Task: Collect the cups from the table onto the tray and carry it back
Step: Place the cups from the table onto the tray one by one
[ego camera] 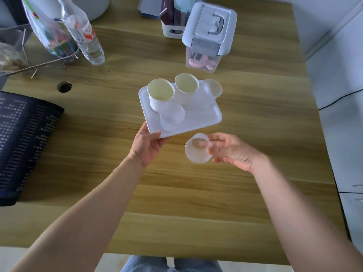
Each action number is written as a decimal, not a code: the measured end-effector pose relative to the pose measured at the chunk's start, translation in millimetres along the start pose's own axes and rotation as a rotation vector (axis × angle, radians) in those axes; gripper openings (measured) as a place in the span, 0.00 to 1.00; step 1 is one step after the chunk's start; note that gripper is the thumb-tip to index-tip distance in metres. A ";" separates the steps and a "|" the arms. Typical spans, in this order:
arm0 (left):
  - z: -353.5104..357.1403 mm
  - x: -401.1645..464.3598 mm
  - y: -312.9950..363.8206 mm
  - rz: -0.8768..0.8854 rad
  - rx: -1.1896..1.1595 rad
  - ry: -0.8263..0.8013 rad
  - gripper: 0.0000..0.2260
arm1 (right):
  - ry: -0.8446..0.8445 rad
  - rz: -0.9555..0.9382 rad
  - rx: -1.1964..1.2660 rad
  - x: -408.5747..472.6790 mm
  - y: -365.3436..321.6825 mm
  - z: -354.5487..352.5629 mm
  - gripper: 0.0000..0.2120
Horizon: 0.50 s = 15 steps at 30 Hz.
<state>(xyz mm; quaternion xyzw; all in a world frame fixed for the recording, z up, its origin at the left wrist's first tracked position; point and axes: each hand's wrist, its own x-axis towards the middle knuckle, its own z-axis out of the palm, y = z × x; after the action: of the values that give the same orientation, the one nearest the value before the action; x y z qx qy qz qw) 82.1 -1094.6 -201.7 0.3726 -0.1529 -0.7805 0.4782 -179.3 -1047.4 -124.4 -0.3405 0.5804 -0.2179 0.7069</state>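
Note:
A white tray (204, 116) is held above the wooden table, with my left hand (146, 147) gripping its near left corner. On it stand two white paper cups (160, 95) (185, 88) at the back and two clear plastic cups, one at the front (171, 115) and one at the back right (212, 90). My right hand (229, 150) holds a third clear plastic cup (197, 149) tilted on its side, just in front of the tray's near edge and apart from it.
A lidded clear storage box (208, 36) and a white organiser bin (172, 30) stand behind the tray. A plastic water bottle (86, 36) and a wire basket with a bag (49, 40) are at the back left. A dark mesh bin (23, 142) lies left. The table has a cable hole (64, 86).

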 end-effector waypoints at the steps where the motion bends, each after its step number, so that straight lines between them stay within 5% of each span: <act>1: 0.5 -0.8 0.1 -0.001 -0.002 -0.003 0.28 | -0.022 -0.009 0.084 -0.9 -5.3 -0.9 0.44; 8: 11.3 -11.7 -0.1 -0.005 -0.003 -0.029 0.28 | 0.164 -0.047 0.380 11.5 -37.8 9.9 0.31; 15: 11.2 -19.9 -3.0 -0.002 0.010 -0.036 0.28 | 0.343 0.006 0.413 24.6 -43.4 22.5 0.20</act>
<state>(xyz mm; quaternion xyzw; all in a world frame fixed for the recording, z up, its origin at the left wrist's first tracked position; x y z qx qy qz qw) 77.3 -1077.3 -187.2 0.3612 -0.1650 -0.7867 0.4726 -148.0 -1088.7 -106.9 -0.1451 0.6360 -0.3842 0.6533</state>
